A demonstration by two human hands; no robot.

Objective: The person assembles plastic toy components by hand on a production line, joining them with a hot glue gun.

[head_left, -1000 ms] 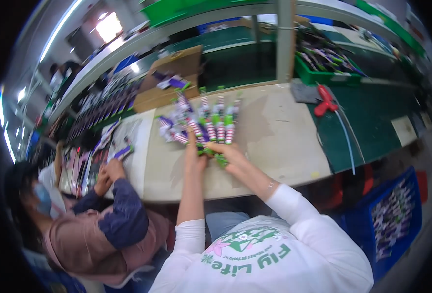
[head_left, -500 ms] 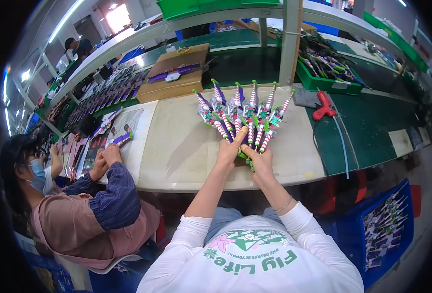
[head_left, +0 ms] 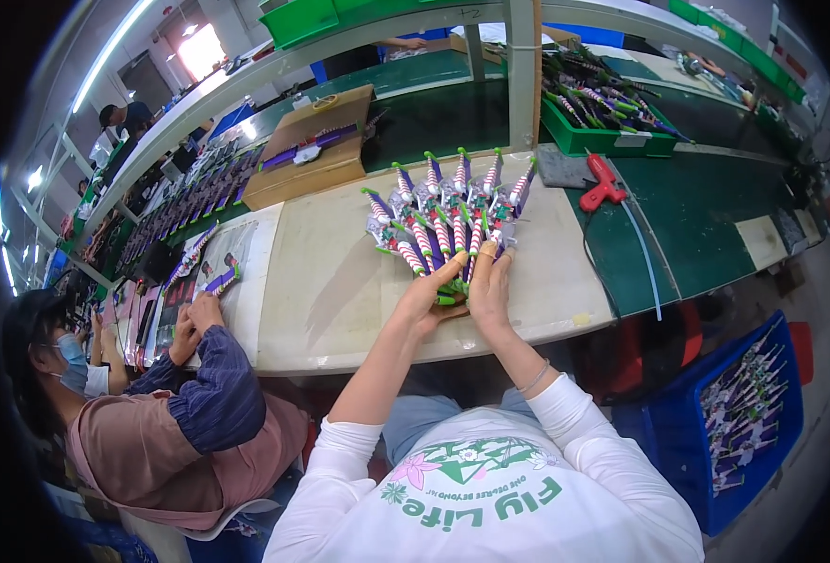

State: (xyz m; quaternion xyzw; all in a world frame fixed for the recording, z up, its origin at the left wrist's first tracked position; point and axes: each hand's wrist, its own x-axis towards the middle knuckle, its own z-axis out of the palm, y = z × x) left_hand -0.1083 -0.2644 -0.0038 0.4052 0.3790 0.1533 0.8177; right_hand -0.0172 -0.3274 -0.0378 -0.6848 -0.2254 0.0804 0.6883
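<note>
Just above the table's near edge, I hold a fanned bundle of toy wing parts (head_left: pixel 440 219). Each one has red-and-white striped edges, bright green tips and purple panels, with whitish middles and small green boards. My left hand (head_left: pixel 430 297) is wrapped round the lower left ends, its thumb across the front. From the right, my right hand (head_left: pixel 490 293) closes on the lower ends, with its fingers laid over the front. Both palms and the bottom of the bundle are partly hidden.
A red glue gun (head_left: pixel 603 184) lies on the green surface at right. Beyond it stands a green bin (head_left: pixel 612 143) of similar parts. A cardboard box (head_left: pixel 312 155) is at back left. A blue crate (head_left: pixel 781 413) sits low right. At left, a co-worker (head_left: pixel 152 413) handles a purple wing.
My right hand has shifted its grip, its fingers now flat over the bundle's front. The bundle has turned slightly and shows more purple panel. The whole view has shifted a little.
</note>
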